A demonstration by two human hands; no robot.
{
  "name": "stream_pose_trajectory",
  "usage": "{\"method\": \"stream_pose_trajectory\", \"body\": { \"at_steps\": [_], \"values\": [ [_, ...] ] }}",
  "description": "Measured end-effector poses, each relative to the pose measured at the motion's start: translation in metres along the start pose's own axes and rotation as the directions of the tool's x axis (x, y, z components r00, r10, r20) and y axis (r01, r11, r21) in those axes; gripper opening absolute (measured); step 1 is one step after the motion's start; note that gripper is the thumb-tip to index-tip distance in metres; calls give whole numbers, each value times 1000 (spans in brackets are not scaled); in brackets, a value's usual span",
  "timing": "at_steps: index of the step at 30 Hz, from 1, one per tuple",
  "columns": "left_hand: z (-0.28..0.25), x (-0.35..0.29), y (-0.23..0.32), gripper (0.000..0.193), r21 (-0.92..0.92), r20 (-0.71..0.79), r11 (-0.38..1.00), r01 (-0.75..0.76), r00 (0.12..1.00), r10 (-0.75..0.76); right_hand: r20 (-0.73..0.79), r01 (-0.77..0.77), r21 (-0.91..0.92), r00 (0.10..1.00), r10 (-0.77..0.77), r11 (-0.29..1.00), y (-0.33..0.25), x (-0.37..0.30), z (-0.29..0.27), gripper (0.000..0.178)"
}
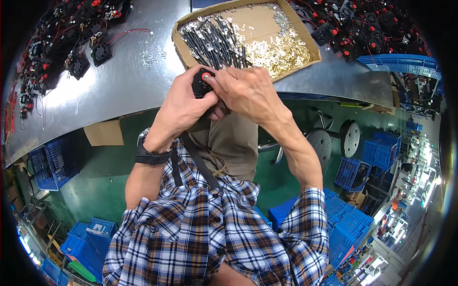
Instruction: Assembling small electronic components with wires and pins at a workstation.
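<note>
Near the table's front edge, my left hand is closed round a small black plastic part. A round red piece with a metal middle sits on the part's upper face. My right hand leans in from the right, its fingers bent and pressed together against the part beside the red piece. Whatever is between those fingertips is too small or hidden to make out. Just beyond both hands lies a shallow cardboard tray holding black leads with metal ring ends, gold-coloured metal terminals and small silver pieces.
Small metal rings lie loose on the steel table. Black fan-like units with red wires pile up at the left, and similar units at the right. A blue basket stands at the right end; blue crates rest behind me.
</note>
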State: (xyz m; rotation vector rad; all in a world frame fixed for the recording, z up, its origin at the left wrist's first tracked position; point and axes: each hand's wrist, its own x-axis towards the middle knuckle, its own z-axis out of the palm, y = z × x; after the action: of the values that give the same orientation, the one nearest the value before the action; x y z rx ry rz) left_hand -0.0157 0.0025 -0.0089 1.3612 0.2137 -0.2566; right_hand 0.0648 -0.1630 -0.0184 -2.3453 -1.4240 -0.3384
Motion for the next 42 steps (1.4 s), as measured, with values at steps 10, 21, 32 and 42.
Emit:
{"method": "stream_pose_trajectory", "body": {
  "at_steps": [10,21,32,42],
  "values": [
    [-2,1,-5,32,-26,31,997,-73,997,74,-57,15,175,998,-6,984,0,-8,-23,19],
    [1,2,-3,28,-72,50,997,8,999,-5,96,-547,-165,820,565,821,99,-12,-54,24],
    [1,2,-1,30,-13,24,1000,6,1000,-5,111,-457,-101,878,466,884,94,8,-9,21],
    [-4,0,7,31,-29,64,997,67,996,-65,429,-565,745,813,394,354,26,12,-54,18]
  ]
}}
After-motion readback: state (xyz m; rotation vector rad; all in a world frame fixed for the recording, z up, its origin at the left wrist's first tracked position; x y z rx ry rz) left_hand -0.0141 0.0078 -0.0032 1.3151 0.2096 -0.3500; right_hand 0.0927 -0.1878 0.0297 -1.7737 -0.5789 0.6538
